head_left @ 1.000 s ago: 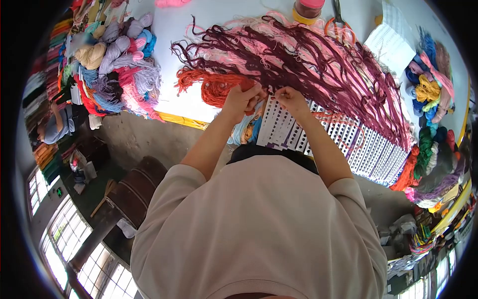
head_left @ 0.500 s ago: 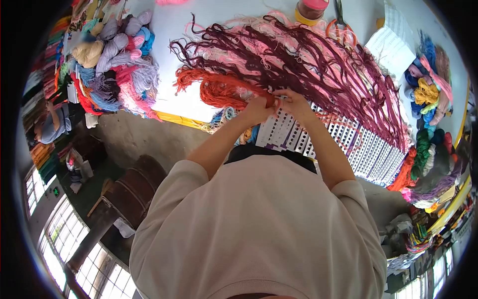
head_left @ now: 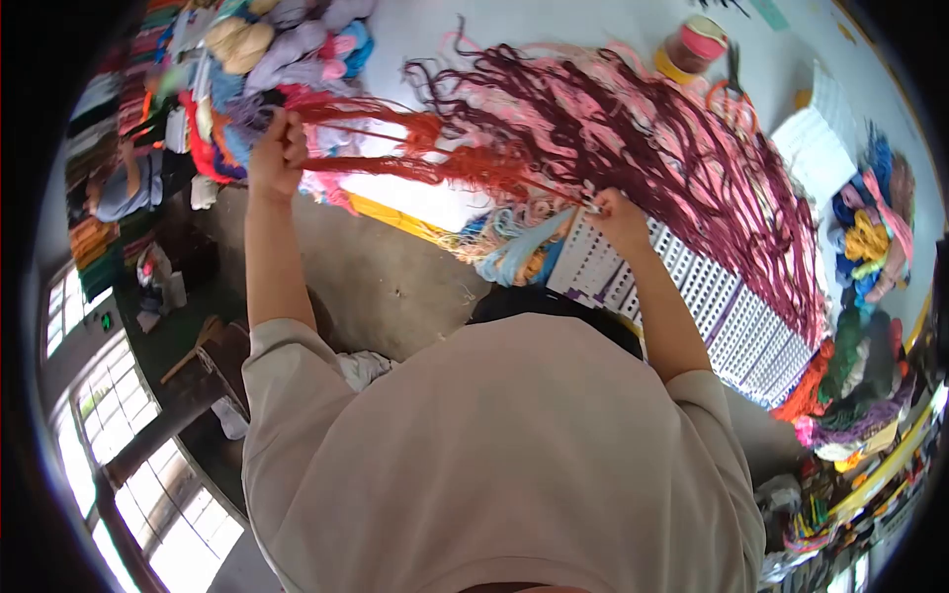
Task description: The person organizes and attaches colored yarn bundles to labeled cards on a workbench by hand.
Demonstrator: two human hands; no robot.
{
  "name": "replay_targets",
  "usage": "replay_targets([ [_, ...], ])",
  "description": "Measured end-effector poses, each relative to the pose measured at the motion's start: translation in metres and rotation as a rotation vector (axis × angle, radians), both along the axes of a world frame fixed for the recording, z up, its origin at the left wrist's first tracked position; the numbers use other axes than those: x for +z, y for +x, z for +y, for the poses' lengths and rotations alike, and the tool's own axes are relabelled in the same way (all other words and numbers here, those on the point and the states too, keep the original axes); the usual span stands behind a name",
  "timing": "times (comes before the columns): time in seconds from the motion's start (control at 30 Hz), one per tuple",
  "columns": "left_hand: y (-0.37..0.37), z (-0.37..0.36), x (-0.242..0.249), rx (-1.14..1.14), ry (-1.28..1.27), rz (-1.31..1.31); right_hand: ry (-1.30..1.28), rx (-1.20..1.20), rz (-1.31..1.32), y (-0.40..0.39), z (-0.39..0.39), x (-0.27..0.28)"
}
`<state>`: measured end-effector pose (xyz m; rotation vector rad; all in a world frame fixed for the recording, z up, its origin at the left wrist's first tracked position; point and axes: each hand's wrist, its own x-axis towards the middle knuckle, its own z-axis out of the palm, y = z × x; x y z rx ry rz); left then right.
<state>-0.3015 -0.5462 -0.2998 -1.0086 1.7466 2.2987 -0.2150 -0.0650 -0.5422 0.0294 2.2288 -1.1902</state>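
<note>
Evidently the red yarn (head_left: 474, 163) is held in the air to spread its loops: it stretches between the two hands over the near edge of the table (head_left: 410, 35), fanned into separate loops toward the left and narrowing to a strand at the right. The left hand (head_left: 277, 158) is closed in a fist around the far loops, out to the side, which seems meant to keep them taut and untangled. The right hand (head_left: 621, 222) has its thumb and fingers nearly together in a pinch, seemingly on the narrow end; the grip's detail is too small to tell. It is by the corner of the punched cards (head_left: 692, 296), probably so the strand meets their holes.

Just beyond, maroon yarn (head_left: 554, 104) lies fanned over pink yarn, its lengths laid roughly one way, likely to stop them knotting. The blue skein (head_left: 529, 242) sits beside the cards' left end. Farther back, the scissors (head_left: 733, 87) and jar (head_left: 697, 44) stand clear of the strands, perhaps to stay within reach without snagging. Piled skeins (head_left: 297, 59) lie behind the left hand.
</note>
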Motion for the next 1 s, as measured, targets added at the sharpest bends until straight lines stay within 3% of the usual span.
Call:
replay_targets([
  [0.07,0.001,-0.018,0.05,0.048,-0.31,0.202,0.081,0.001,0.044,0.003,-0.002,-0.004],
  [0.17,0.011,-0.038,0.126,-0.009,-0.148,0.335,0.146,0.035,0.197,0.007,-0.006,-0.002],
  [0.27,0.018,-0.081,0.185,-0.154,0.354,0.472,0.207,0.056,0.298,0.011,-0.009,-0.007],
  [0.3,0.018,-0.099,0.2,-0.294,0.645,0.498,0.197,0.068,0.325,0.012,-0.01,-0.006],
  [0.37,0.028,-0.078,0.257,-0.009,0.719,0.619,0.244,0.037,0.26,0.014,-0.013,-0.001],
  [0.43,0.04,-0.092,0.257,-0.121,0.244,1.068,0.245,0.017,0.273,0.018,-0.017,0.007],
  [0.47,0.037,-0.079,0.245,-0.023,-0.142,1.075,0.254,-0.014,0.262,0.019,-0.02,0.01],
  [0.5,0.037,-0.046,0.232,0.162,-0.203,0.892,0.253,-0.014,0.282,0.019,-0.023,0.014],
  [0.53,0.037,-0.063,0.201,0.144,-0.123,0.759,0.198,-0.048,0.329,0.019,-0.026,0.016],
  [0.57,0.045,-0.053,0.19,-0.003,-0.412,0.607,0.145,-0.086,0.375,0.018,-0.028,0.016],
  [0.6,0.06,-0.016,0.195,-0.127,-0.218,0.618,0.141,-0.087,0.623,0.019,-0.033,0.014],
  [0.67,0.076,0.02,0.176,-0.31,0.058,0.715,0.071,-0.102,0.691,0.015,-0.047,0.032],
  [0.7,0.074,0.012,0.13,-0.407,-0.304,0.693,-0.011,-0.107,0.741,0.013,-0.061,0.049],
  [0.73,0.085,0.055,0.131,-0.263,-0.21,0.411,-0.127,-0.189,0.557,0.015,-0.082,0.093],
  [0.77,0.077,0.059,0.083,-0.262,-0.092,0.363,-0.239,-0.274,0.371,0.019,-0.105,0.146],
  [0.8,0.08,0.075,0.07,-0.382,0.303,0.419,-0.365,-0.272,0.384,0.02,-0.118,0.171],
  [0.83,0.09,0.092,0.075,-0.462,0.415,0.407,-0.49,-0.278,0.395,0.023,-0.129,0.193],
  [0.9,0.1,0.125,0.082,-0.496,0.421,0.424,-0.691,-0.321,0.237,0.036,-0.144,0.27],
  [1.0,0.105,0.15,0.076,-0.727,0.502,0.472,-0.799,-0.354,0.252,0.049,-0.155,0.317],
])
